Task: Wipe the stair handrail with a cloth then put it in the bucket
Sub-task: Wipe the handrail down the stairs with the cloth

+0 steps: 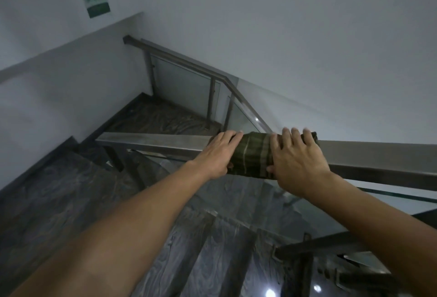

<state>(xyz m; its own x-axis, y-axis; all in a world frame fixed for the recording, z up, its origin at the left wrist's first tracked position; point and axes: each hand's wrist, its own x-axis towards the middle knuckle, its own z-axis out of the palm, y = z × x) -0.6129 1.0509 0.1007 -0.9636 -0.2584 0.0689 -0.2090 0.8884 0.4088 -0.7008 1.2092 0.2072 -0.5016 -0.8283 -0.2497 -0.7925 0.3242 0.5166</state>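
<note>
Cloth (253,155), dark green, striped, draped over the rail (153,142). Left hand (218,155) and right hand (296,157) press its ends, fingers spread flat, thumbs tucked under. Looks soft and light, likely to bunch; best gripped wrapped round the rail. Bucket not in view.

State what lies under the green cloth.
The cloth is draped over the metal handrail, with the left hand and right hand pressing its ends. The rail section beneath is hidden.
</note>
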